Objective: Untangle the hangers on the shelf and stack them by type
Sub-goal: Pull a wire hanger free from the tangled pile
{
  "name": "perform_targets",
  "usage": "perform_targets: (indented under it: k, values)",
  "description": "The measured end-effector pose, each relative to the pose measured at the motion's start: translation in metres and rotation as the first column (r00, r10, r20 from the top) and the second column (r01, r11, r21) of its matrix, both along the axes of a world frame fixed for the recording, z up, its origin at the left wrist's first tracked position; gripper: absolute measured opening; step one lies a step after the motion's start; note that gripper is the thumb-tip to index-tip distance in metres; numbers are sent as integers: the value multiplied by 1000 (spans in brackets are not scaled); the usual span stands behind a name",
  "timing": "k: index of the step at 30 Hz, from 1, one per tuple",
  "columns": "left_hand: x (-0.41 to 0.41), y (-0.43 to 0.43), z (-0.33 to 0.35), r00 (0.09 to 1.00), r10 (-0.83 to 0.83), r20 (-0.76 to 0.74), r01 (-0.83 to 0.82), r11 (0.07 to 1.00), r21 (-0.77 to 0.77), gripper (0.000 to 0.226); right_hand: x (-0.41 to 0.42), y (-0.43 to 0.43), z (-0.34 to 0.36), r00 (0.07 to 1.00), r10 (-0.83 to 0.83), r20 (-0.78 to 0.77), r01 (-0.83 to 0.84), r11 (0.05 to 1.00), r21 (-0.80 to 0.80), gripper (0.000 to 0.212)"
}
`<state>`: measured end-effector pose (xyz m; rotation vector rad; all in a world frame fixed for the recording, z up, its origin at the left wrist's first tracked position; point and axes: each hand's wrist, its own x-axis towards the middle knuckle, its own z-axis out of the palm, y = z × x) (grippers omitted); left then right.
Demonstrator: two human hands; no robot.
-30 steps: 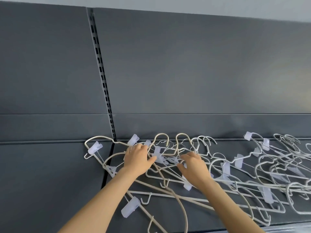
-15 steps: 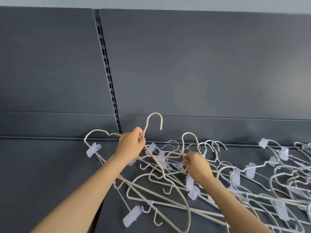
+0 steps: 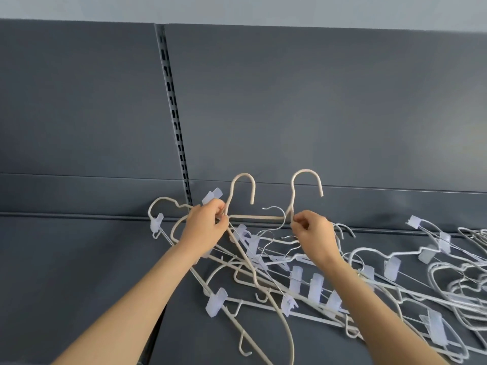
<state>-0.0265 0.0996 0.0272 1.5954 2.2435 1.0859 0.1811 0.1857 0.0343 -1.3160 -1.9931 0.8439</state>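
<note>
Now we hold two cream hangers up by their necks, one in each hand, so that their hooks stand free above the heap. Our left hand is closed in a pinch around the neck of the left cream hanger, and our right hand pinches with thumb and fingers the neck of the right cream hanger. We grip them just under the hook, we think, because there the wire is single and it is easy to see which arm belongs to which hanger. Both are raised only at the top; their long arms run down into the tangled pile of hangers, which lies on the dark grey shelf from the middle to the right edge. Among them we see white clip hangers with pale plastic clips, and thin chrome hooks between our hands. One chrome hook rises close between the two cream necks, so it may catch when we pull. No sorted stack is visible yet, so the task looks to be near its beginning.
</note>
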Motion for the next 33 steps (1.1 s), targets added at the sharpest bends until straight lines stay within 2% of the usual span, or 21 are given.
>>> perform_targets:
  k: [4, 9, 18, 21, 24, 28, 33]
  values:
    - [-1, -5, 1, 998, 10, -60, -7, 999, 53, 7, -2, -1, 4, 995, 13, -95, -17, 999, -36, 15]
    - [-8, -13, 7, 985, 74, -153, -48, 985, 168, 12, -5, -3, 9, 991, -31, -128, 26, 999, -40, 16]
    - [-32, -32, 5, 973, 116, -197, -107, 993, 58, 15, -10, 13, 18, 945, -213, -247, 185, 974, -131, 20]
    - [-33, -32, 4, 970, 121, -208, -119, 993, 25, 15, -17, 11, 19, 927, -233, -295, 199, 970, -140, 26]
    - [-32, -27, 2, 972, 110, -209, -101, 993, 54, 8, -26, 5, 22, 914, -209, -347, 171, 976, -138, 27]
    - [-30, -19, 8, 980, 98, -171, -85, 993, 80, 11, -31, 2, 29, 942, -187, -280, 161, 981, -112, 21]
    - [-40, -18, 19, 992, 101, -80, -98, 995, 34, 15, -11, 4, 38, 955, -214, -205, 214, 977, -22, 16]
